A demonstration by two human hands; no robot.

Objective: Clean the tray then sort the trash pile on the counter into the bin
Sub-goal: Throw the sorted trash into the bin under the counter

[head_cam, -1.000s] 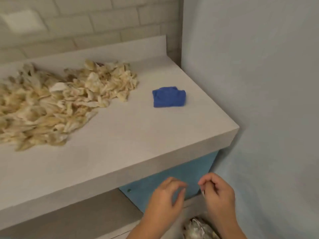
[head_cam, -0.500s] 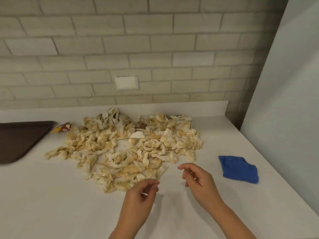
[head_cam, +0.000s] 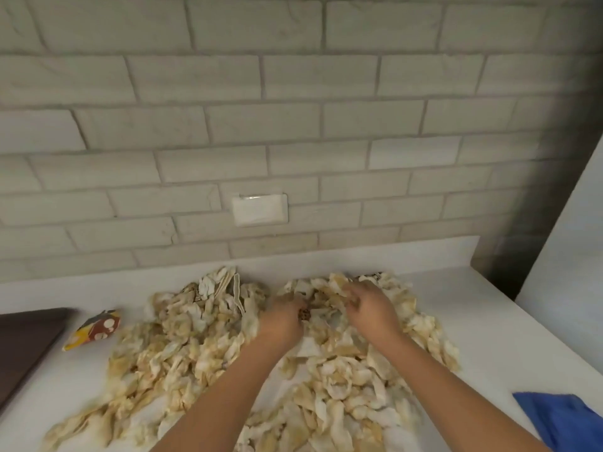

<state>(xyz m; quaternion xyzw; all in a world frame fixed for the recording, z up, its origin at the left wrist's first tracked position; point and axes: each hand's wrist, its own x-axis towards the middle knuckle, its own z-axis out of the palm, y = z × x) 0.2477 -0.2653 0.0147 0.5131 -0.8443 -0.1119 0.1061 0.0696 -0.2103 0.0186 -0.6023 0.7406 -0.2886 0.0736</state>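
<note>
Trash pile (head_cam: 182, 353) lies directly beneath both hands, mid-frame; left hand (head_cam: 283, 318) and right hand (head_cam: 370, 308) clutch it, fingers curled.

Tray (head_cam: 23, 347), 9 o'clock, and cloth (head_cam: 567, 419), 4 o'clock: cut by frame edge. Pile (head_cam: 182, 353) hides fingertips of left hand (head_cam: 280, 318), right hand (head_cam: 372, 308).

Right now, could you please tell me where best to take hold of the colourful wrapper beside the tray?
Probably pinch the wrapper at its wider red end, coming from above on the left: it lies on the counter between tray and pile, tapering to a thin yellow tip.
</note>
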